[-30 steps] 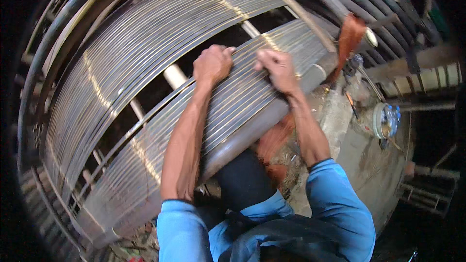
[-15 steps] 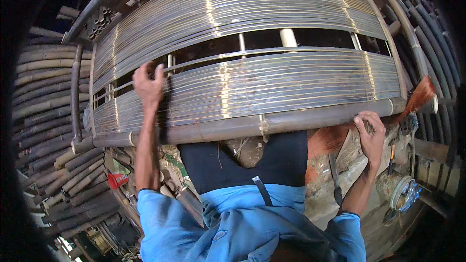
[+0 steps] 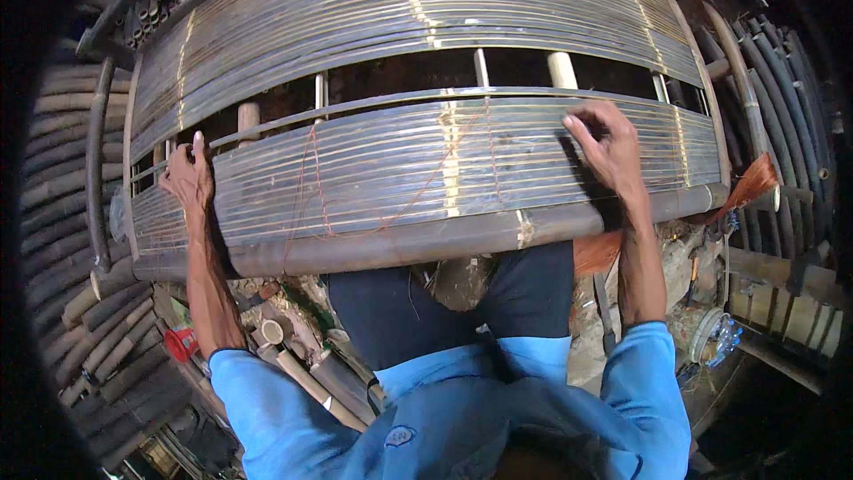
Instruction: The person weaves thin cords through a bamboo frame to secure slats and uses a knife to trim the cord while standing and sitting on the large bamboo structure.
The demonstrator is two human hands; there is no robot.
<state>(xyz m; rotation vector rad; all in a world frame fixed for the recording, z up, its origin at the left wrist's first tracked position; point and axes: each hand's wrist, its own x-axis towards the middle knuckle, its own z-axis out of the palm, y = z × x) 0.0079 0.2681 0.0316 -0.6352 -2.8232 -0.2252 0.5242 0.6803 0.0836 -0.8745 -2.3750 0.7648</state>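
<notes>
A wide bamboo-slat panel [image 3: 355, 187] lies in front of me, its dark slats tied across by pale binding rows. One loose-looking bamboo strip [image 3: 373, 105] runs along the far edge of its near section, beside a dark gap. At the strip's left end my left hand [image 3: 188, 180] is bent around it, thumb pointing away from me. My right hand [image 3: 609, 147] is over the right part of the near slats, fingers curved and apart from the thumb, with nothing visible in it. Thin reddish cord [image 3: 318, 180] trails loosely across the slats.
A thick bamboo pole [image 3: 391, 247] forms the near edge, above my legs. Stacked bamboo poles [image 3: 67, 160] line the left, more poles [image 3: 791, 98] the right. Orange fibre [image 3: 753, 185] hangs at the right corner. A red container [image 3: 182, 344] and a clear tub [image 3: 713, 336] sit lower.
My right hand has gone from the near pole's right end up and left over the slats. My left hand has shifted left and nearer along the strip. The view has moved slightly.
</notes>
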